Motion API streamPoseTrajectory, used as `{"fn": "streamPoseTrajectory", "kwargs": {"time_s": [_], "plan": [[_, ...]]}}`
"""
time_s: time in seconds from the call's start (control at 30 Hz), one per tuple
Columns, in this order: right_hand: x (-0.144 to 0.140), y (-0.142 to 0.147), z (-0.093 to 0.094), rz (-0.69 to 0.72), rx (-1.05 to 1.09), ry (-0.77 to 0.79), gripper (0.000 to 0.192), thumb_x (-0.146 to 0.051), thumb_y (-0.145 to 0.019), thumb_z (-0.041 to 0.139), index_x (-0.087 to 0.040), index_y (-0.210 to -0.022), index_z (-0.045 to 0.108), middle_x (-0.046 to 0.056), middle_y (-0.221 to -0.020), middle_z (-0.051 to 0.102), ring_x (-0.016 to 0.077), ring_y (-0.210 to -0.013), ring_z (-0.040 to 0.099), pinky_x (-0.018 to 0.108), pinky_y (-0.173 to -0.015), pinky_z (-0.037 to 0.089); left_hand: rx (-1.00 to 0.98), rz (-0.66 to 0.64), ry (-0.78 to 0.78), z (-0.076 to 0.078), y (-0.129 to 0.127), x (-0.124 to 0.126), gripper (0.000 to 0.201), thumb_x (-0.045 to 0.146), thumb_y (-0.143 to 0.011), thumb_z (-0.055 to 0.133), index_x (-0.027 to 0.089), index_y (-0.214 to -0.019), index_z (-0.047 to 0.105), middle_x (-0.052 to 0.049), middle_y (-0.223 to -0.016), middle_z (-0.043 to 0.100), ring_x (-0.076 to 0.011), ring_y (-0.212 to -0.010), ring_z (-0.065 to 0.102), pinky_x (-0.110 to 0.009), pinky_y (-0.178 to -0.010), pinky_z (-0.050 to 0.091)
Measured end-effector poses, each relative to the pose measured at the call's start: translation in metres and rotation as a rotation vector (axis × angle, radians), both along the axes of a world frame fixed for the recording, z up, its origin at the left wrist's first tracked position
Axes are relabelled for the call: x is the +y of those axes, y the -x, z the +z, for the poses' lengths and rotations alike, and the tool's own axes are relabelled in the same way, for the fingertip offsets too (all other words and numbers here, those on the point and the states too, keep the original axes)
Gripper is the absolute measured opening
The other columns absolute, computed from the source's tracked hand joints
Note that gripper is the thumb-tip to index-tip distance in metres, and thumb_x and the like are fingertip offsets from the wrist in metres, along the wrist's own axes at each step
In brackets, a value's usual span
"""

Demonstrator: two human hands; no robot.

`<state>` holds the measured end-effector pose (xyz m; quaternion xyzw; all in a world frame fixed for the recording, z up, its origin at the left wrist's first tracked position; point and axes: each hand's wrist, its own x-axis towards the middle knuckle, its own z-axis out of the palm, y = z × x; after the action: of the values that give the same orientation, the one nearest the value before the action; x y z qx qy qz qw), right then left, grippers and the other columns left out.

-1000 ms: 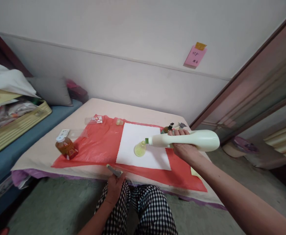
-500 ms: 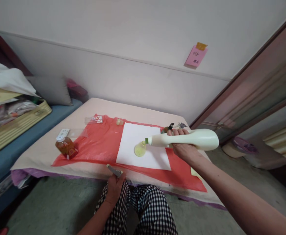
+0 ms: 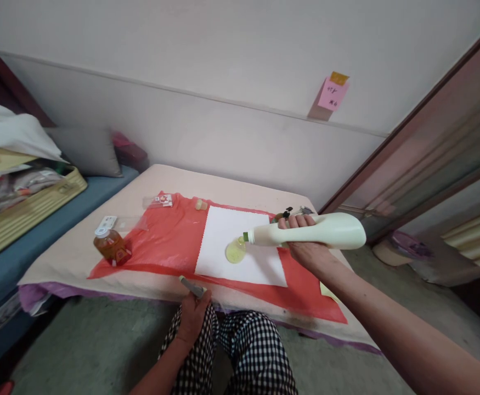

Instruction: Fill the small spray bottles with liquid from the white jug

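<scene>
The right hand is closed around the body of a cream plastic bottle, gripping it near the middle. The bottle is held almost level above the table, with its green neck pointing toward the person's left. Directly under the neck stands a small clear cup holding yellow-green liquid. The cup rests on a white cloth, which lies on a red plastic sheet spread over the table.

The left hand is low, at the near table edge, above the person's checked trousers. Its fingers are closed on a small grey object that sticks up past the table edge; what kind of object it is cannot be made out.

Just beyond the right hand, partly hidden by the bottle, is a dark pump-top bottle. Well to the left of the left hand, at the far corner of the red sheet, stands a bottle of amber liquid with a white cap. Beyond it lie a small white card and a flat clear packet with red print. A small pale cap sits at the far edge of the white cloth.

Far left of both hands, a yellow basket holds folded items. On the wall beyond the right hand is a pink note.
</scene>
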<state>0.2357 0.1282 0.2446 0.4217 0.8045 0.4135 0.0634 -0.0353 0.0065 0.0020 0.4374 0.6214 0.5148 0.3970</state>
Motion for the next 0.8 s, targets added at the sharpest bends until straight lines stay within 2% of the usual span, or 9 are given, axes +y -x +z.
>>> {"fn": "streamPoseTrajectory", "kwargs": {"time_s": [0.47, 0.8], "plan": [[0.005, 0.01, 0.004, 0.115, 0.078, -0.018, 0.032, -0.003, -0.091, 0.038, -0.011, -0.114, 0.058, 0.017, -0.101, 0.06, 0.0286, -0.091, 0.05, 0.047, -0.089, 0.036, -0.012, 0.014, -0.018, 0.009, -0.001, -0.001, 0.037, 0.053, -0.081, 0.059, 0.02, -0.064, 0.061, -0.007, -0.06, 0.07, -0.0236, -0.062, 0.068, -0.033, -0.062, 0.051], [0.01, 0.015, 0.006, 0.173, -0.098, -0.157, 0.026, -0.004, -0.091, 0.043, -0.015, -0.108, 0.058, 0.014, -0.098, 0.06, 0.0265, -0.088, 0.051, 0.046, -0.087, 0.036, 0.001, 0.017, -0.031, 0.003, -0.001, 0.0, 0.039, 0.055, -0.082, 0.058, 0.02, -0.064, 0.059, -0.006, -0.06, 0.067, -0.0223, -0.062, 0.065, -0.032, -0.062, 0.05]]}}
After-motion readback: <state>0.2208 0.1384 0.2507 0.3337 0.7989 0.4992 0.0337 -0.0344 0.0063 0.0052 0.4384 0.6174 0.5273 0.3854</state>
